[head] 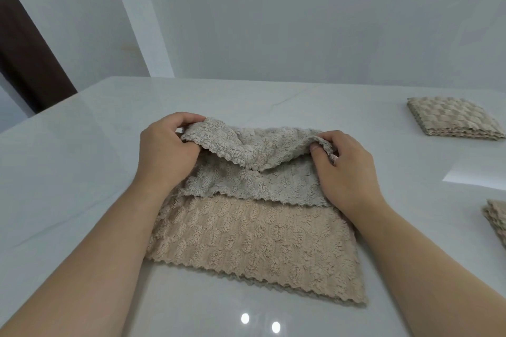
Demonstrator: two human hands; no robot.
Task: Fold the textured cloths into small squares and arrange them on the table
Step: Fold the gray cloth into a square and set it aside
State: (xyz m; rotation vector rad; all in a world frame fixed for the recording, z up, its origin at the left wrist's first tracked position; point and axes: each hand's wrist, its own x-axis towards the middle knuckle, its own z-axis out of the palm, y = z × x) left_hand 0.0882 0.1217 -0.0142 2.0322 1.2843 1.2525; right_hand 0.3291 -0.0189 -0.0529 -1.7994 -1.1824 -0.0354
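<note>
Beige-and-grey fluffy textured cloth (246, 227), centre frame: far corners pinched shut by left hand (164, 153) and right hand (345, 169). Folded beige cloth squares, right: upper (454, 120), lower edge (497, 221).

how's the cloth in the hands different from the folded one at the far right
The cloth in the hands lies spread wide, its far edge lifted by the left hand and right hand; the folded cloth is a small, flat, untouched square. The first shows grey and beige sides, the second only beige. Both have the bumpy texture.

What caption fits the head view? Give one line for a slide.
Both hands, left hand and right hand, pinch the grey cloth over the beige cloth.
</note>
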